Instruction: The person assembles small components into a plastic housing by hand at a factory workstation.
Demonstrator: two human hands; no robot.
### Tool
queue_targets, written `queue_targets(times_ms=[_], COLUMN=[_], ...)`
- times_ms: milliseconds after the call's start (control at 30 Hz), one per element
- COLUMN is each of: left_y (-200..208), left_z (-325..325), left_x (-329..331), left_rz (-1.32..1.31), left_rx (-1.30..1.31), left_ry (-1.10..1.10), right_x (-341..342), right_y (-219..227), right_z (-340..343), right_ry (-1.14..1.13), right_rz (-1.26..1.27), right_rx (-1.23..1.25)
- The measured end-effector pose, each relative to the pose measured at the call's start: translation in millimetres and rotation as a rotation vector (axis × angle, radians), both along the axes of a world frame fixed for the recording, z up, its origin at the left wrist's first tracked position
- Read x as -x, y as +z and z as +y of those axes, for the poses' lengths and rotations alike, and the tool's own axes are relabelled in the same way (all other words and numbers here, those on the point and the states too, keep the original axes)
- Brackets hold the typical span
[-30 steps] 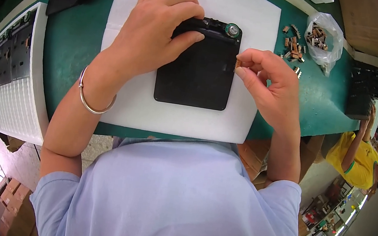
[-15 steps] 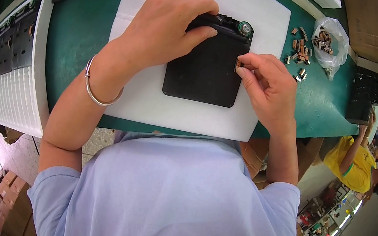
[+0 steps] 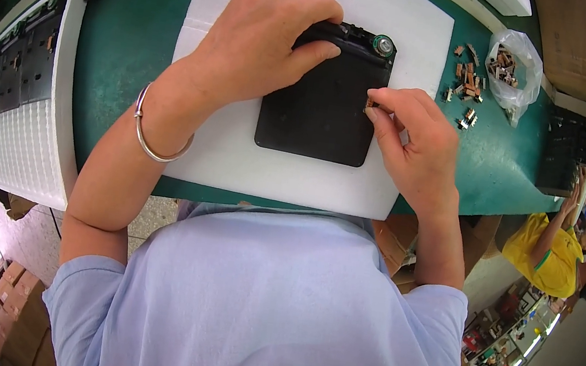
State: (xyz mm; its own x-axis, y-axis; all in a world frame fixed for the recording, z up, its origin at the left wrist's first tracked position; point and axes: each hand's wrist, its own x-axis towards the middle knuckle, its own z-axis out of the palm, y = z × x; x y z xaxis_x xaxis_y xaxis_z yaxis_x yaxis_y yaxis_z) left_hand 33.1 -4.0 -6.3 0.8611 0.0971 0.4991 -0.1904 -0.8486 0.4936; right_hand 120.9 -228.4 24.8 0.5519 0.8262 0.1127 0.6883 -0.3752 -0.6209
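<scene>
A flat black plastic housing [image 3: 317, 115] lies on a white foam sheet [image 3: 215, 153]. Along its far edge runs a raised section, with a round metal-and-green part [image 3: 383, 45] at the right corner. My left hand [image 3: 273, 34] grips that raised section from the left, thumb on the near side and fingers over the far side. Between the thumb and forefinger of my right hand [image 3: 416, 129] is a small slide switch [image 3: 369, 104], copper-brown, held at the right edge of the housing. My fingertips hide part of the switch.
Loose slide switches [image 3: 468, 84] lie on the green table [image 3: 494, 163] at right, beside a clear plastic bag [image 3: 523, 92] of more. A white foam tray [image 3: 58, 97] with black housings stands left. A black bin [image 3: 567, 154] and a person in yellow [image 3: 545, 252] are farther right.
My right fingers have shifted slightly on the switch, and less of it shows now. My left hand keeps its grip on the housing. The whole view has moved a little.
</scene>
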Motion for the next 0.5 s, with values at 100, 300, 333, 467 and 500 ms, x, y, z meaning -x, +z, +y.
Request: queue_targets(times_ms=[100, 300, 333, 467, 500], left_y=[0.6, -0.6, -0.5, -4.0, -4.2], left_z=[-1.2, -3.1, -3.3, -1.8, -1.1], left_x=[0.6, 1.8, 1.4, -1.8, -2.3], left_rz=[0.004, 0.008, 0.005, -0.023, -0.024], left_rx=[0.009, 0.015, 0.004, 0.002, 0.001], left_ry=[-0.007, 0.007, 0.006, 0.005, 0.002], right_x=[-3.4, -5.7, -7.4, -9.3, -8.5], right_y=[-0.4, 5.2, 7.3, 8.4, 7.5], right_z=[-0.9, -2.8, -6.3, -6.3, -4.4], right_ry=[0.016, 0.009, 0.01, -0.02, -0.023], right_rz=[0.068, 0.084, 0.116, 0.133, 0.131], right_rx=[-0.055, -0.011, 0.013, 0.014, 0.013])
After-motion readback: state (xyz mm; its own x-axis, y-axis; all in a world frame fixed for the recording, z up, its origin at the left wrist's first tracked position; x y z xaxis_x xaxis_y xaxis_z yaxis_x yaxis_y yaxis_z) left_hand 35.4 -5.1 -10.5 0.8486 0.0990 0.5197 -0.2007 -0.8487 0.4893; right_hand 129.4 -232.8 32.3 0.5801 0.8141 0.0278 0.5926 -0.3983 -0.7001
